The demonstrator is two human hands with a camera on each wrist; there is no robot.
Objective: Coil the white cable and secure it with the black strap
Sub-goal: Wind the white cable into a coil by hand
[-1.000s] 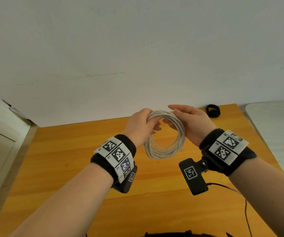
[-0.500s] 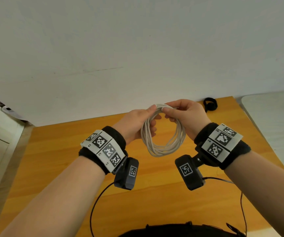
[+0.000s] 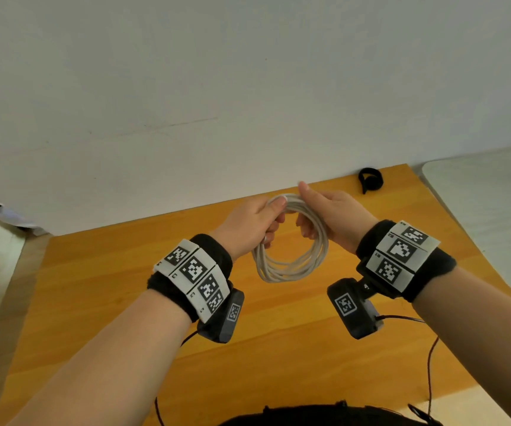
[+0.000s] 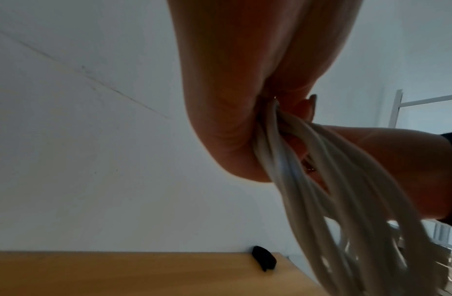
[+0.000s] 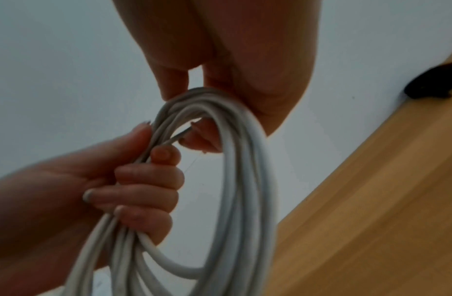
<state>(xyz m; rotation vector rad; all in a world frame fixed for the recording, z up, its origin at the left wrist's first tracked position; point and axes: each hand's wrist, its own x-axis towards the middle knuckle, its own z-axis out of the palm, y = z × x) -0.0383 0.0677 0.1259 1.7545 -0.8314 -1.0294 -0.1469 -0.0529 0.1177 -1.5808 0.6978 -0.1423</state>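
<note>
Head view: showing bright, even, diffuse daylight; bending straight edges near the corners, the counter (image 3: 279,348) edge curving at right.
Shadows: lying soft and faint under the forearms on the counter; casting no hard edges.
Glare: washing out slightly at the pale surface on the far right.
Left wrist view: reading dim and backlit, the left hand (image 4: 245,90) going dark against the pale wall (image 4: 80,160); smearing the white cable (image 4: 346,210) with blur.
Right wrist view: rendering the right hand (image 5: 232,56) shadowed; softening cable loops and fingers (image 5: 149,180); blurring the black strap (image 5: 432,86).
</note>
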